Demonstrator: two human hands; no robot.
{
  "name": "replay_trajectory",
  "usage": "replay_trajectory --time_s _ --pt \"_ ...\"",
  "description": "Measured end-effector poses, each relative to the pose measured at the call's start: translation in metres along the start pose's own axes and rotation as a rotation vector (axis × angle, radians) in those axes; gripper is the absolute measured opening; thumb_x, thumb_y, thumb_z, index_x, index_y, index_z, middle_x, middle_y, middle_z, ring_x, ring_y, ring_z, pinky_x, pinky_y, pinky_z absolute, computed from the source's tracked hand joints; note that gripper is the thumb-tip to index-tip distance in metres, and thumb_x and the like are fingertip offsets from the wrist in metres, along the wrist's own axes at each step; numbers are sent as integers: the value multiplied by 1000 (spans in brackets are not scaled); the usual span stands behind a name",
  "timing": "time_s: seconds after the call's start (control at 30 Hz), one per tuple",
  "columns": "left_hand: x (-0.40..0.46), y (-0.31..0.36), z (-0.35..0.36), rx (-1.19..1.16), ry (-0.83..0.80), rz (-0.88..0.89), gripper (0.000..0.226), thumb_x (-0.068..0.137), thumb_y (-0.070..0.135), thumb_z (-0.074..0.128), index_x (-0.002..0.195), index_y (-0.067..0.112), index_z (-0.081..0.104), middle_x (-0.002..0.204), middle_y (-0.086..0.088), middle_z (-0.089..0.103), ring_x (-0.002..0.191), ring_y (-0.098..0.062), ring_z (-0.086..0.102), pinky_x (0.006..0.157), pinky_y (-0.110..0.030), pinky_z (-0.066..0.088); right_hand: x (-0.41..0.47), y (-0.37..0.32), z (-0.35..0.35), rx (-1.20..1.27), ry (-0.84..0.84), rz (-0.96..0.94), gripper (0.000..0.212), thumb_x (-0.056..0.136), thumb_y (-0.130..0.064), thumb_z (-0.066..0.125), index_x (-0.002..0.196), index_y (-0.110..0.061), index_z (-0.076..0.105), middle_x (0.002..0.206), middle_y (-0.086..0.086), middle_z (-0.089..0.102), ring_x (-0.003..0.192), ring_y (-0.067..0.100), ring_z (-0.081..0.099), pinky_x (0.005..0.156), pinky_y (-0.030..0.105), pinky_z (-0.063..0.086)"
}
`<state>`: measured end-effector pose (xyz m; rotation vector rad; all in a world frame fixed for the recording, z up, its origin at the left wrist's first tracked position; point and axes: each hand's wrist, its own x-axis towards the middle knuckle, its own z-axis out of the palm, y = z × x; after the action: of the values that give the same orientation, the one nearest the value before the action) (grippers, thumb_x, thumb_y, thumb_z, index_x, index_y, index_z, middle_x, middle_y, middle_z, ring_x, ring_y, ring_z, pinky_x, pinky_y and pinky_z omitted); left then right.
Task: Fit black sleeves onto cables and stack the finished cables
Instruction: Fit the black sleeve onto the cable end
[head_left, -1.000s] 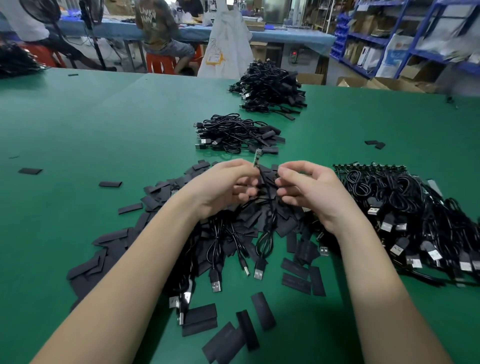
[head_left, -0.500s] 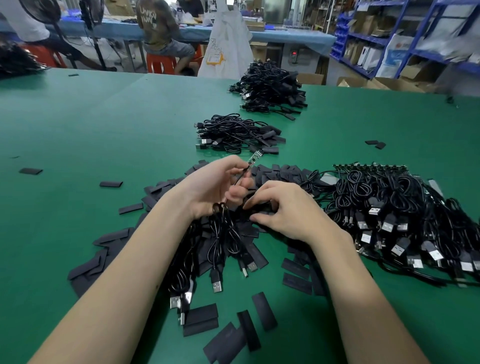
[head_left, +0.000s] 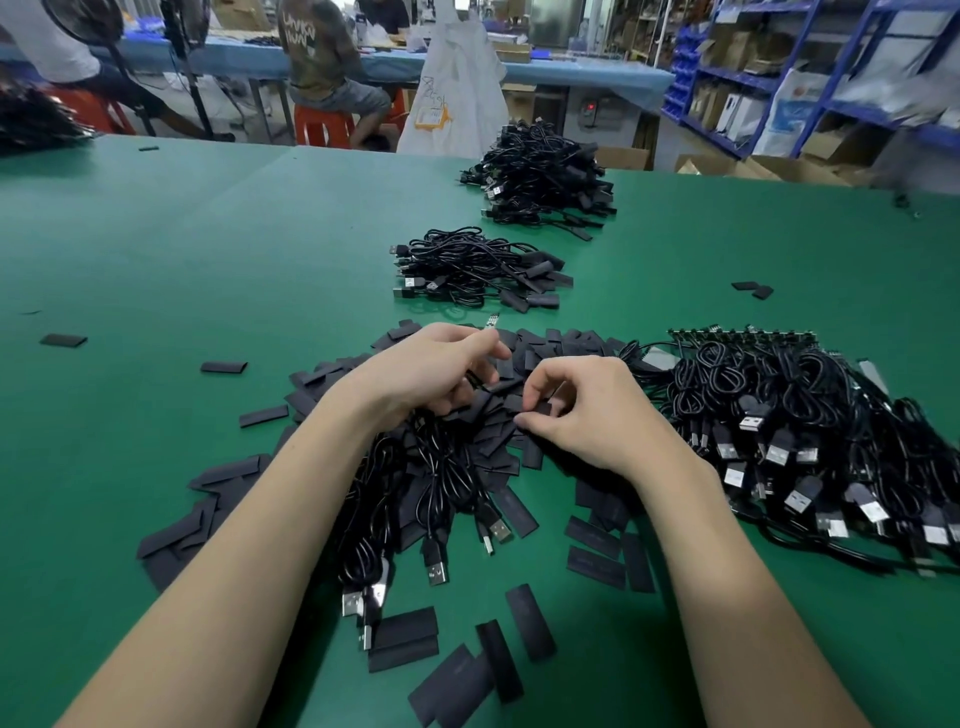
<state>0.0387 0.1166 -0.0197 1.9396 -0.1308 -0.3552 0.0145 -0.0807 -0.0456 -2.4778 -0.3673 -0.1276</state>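
**Two hands in the sleeve heap, four cable groups on the table**

I count two hands. My left hand (head_left: 431, 371) has its fingers curled round a thin black cable (head_left: 447, 467), whose small circuit-board end (head_left: 491, 321) pokes out just past the fingertips. My right hand (head_left: 587, 410) pinches one black sleeve (head_left: 540, 410) between thumb and forefinger, just beside the left hand.

Both hands sit over a loose heap of black sleeves (head_left: 524, 514), too many and too overlapped to count. Nearer me than the hands, five or six lie singly or overlapping on the green table (head_left: 156, 249); three more lie well apart to the left, and a pair far to the right.

I make out four cable groups: the bunch hanging below the left hand, a big spread of cables (head_left: 810, 441) right of the right hand, and two stacks beyond the hands, a near stack (head_left: 478, 270) and a far stack (head_left: 545, 176).

The cable's run through the left palm is hidden, so where it joins the bunch I cannot tell. The right-hand spread is blurred towards the frame edge.
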Motion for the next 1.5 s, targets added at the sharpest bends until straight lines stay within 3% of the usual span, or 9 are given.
replay_trajectory --time_s 0.2,0.33,0.5,0.67,0.87,1.1,1.3,1.4,1.5 --pt "2 -1 4 17 37 65 27 105 32 47 120 12 56 68 10 66 43 -7 40 38 -16 29 -1 -1 2 6 46 25 19 76 -31 87 88 -36 73 73 -14 69 60 3 60 74 25 56" --pt "2 -2 6 106 69 73 25 105 40 46 121 22 39 68 13 70 43 -6 47 41 -17 35 1 -1 3 -5 52 30 24 78 -31 86 101 -37 79 78 -18 70 69 0 61 79 24 55" --pt "3 -5 7 245 105 180 15 103 42 49 115 33 54 82 12 67 55 -5 53 55 -25 41 1 2 1 56 126 17 15 77 -29 87 90 -34 81 68 -25 68 67 0 62 64 4 42" --pt "5 -5 12 257 142 274 11 101 32 57 109 35 63 93 12 66 68 2 55 72 -26 46 2 7 -9 260 204 75 20 81 -25 83 99 -33 78 85 -19 76 73 5 66 75 11 50" --pt "2 -4 20 118 141 340 9 97 25 64 106 26 61 81 9 74 57 -1 55 66 -22 45 0 7 -16 657 157 158 23 92 -12 73 111 -25 75 95 -14 78 87 6 75 76 18 55" --pt "0 -3 23 123 66 387 6 99 21 63 104 21 60 75 14 65 61 -14 55 51 -11 39 0 7 -12 547 51 139 17 81 -21 84 92 -33 77 91 -9 79 93 5 74 97 35 54" --pt "0 -3 21 198 131 434 6 96 27 67 101 28 65 94 6 66 63 -13 56 63 -22 45 -2 10 -17 860 202 194 20 86 -10 79 102 -22 78 100 2 79 100 19 75 91 30 59" --pt "0 -2 22 160 123 428 6 96 25 67 102 26 67 91 5 62 63 -12 53 57 -16 42 -3 11 -24 1173 277 208 20 88 -3 73 106 -11 75 103 10 78 102 22 74 83 22 58" --pt "-1 -1 23 96 98 413 6 96 22 68 101 24 68 90 2 61 61 -12 53 49 -13 40 -2 7 -24 1234 288 181 17 89 -1 70 104 -8 75 99 9 79 98 18 74 80 19 57"
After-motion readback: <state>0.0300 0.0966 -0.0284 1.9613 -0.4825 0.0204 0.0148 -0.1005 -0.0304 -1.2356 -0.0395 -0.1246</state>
